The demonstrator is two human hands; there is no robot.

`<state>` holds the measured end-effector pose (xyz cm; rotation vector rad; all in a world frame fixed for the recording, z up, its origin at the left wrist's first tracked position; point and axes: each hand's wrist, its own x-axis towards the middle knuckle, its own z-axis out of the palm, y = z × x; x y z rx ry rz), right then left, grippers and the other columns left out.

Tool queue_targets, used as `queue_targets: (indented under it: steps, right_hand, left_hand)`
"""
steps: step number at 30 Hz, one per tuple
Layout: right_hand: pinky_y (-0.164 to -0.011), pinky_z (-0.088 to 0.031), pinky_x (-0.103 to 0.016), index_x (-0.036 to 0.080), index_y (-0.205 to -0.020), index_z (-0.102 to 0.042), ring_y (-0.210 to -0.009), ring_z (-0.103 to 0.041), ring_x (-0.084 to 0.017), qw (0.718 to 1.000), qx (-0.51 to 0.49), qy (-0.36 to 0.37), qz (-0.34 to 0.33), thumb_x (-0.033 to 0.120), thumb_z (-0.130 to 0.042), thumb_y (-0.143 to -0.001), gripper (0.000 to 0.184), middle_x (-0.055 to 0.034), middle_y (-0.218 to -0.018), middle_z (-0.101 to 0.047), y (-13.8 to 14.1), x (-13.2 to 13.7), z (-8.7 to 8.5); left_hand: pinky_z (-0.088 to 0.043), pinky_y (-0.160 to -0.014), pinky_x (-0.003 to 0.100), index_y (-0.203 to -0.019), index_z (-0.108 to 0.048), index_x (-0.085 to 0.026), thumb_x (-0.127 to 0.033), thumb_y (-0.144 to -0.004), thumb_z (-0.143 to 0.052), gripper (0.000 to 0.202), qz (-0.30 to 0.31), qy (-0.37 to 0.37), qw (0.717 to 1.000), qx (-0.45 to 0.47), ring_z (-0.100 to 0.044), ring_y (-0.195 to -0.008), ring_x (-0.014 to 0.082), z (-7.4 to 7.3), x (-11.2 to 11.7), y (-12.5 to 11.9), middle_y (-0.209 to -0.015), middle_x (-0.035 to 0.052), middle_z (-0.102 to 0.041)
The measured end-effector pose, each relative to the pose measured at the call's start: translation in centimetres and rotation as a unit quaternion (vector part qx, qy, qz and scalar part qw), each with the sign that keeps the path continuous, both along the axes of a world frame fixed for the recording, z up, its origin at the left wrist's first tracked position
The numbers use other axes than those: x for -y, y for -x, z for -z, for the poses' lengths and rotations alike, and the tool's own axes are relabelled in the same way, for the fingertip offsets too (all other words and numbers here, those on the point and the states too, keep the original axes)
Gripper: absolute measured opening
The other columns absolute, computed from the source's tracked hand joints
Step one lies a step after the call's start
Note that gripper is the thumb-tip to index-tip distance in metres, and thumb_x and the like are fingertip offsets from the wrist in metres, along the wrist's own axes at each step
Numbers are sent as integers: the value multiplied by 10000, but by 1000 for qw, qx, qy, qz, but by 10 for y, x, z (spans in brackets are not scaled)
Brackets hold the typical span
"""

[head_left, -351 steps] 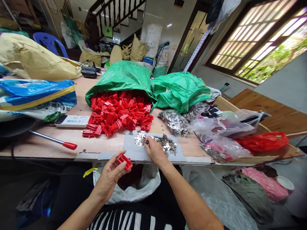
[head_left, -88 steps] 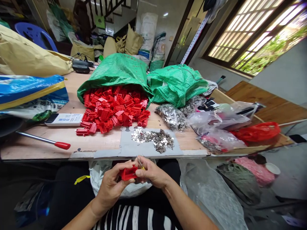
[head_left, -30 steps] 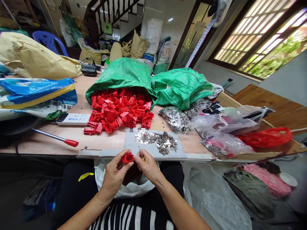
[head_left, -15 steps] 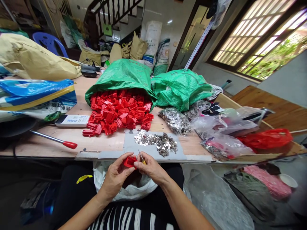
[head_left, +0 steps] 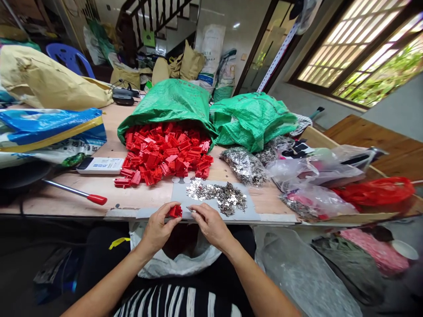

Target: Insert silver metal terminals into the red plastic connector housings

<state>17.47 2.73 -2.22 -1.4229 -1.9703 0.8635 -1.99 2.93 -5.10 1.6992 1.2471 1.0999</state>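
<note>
My left hand (head_left: 159, 228) is closed around a small red plastic part (head_left: 175, 211) at the near table edge. Just right of it, my right hand (head_left: 210, 224) pinches a thin metal-tipped tool (head_left: 191, 209), the tip pointing at the red part. Both hands hover over the grey sheet (head_left: 185, 198), which carries a pile of small silvery metal pieces (head_left: 218, 196). A heap of red plastic parts (head_left: 163, 152) spills from a green sack (head_left: 170, 103) farther back on the table.
A second green sack (head_left: 253, 119), clear bags of metal pieces (head_left: 243, 165), a red bag (head_left: 375, 191), a white remote (head_left: 99, 165), a red-handled rod (head_left: 77, 192) and a blue sack (head_left: 46, 132) crowd the table. A white bag (head_left: 178, 259) hangs open below my hands.
Both hands have moved up and forward to the table edge. The red part has turned in my left fingers, and the tool tip now lies lower and flatter.
</note>
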Motion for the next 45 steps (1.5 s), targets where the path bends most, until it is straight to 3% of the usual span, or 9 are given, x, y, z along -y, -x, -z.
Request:
queue_targets:
  steps: [6,15,21,27,33,39,45]
  right_hand:
    - [-713,-413,-264,200,-906,-626,-762,-572,-154,999,42,-9,-17,189,-567,-865,73,-21,-823,-640,3,0,-1]
    - [-724,-428,-245,194,-910,-642,-777,-591,-144,995,89,-26,-36,157,-584,-854,89,-21,-843,-641,5,-1,2]
    - [-743,-432,-242,197,-903,-637,-806,-601,-146,994,108,-20,-27,158,-578,-862,82,-21,-860,-639,7,-1,4]
    - [-734,-417,-249,201,-898,-620,-824,-605,-155,985,174,0,-13,172,-542,-885,84,-28,-880,-636,16,2,-8]
    - [-640,-376,-276,203,-900,-608,-764,-606,-179,961,274,27,7,185,-466,-911,144,-49,-874,-643,32,1,-23]
    - [-698,-392,-276,213,-949,-593,-825,-598,-178,974,225,17,-7,199,-497,-905,106,-37,-911,-632,24,2,-14]
    - [-787,-417,-282,215,-1029,-532,-905,-569,-164,997,70,-22,-9,155,-460,-910,152,-48,-1016,-597,11,12,-7]
  left_hand:
    - [-507,-905,349,-1220,-582,-237,-216,-816,-615,406,36,-35,997,-57,-658,-1007,203,7,-8,1,-1134,59,-691]
    - [-506,-927,364,-1157,-615,-233,-198,-791,-649,369,42,-46,995,-78,-668,-1002,218,10,-12,4,-1090,50,-711]
    - [-411,-1046,415,-1100,-643,-230,-194,-773,-673,330,54,-54,994,-76,-660,-1024,224,8,-15,4,-1010,27,-736]
    - [-510,-897,337,-1100,-641,-226,-182,-777,-670,328,61,-43,995,-64,-670,-987,216,12,-14,6,-1065,50,-722]
    - [-507,-848,311,-1105,-627,-227,-150,-775,-661,341,67,-63,994,-64,-672,-936,200,15,-14,7,-1038,48,-722]
    - [-503,-821,308,-1085,-610,-222,-176,-782,-648,309,59,-32,996,-56,-668,-909,199,11,-12,5,-1012,36,-705]
    - [-478,-847,313,-1061,-576,-240,-205,-806,-635,264,53,-2,999,-8,-644,-921,183,-3,2,4,-1010,17,-672]
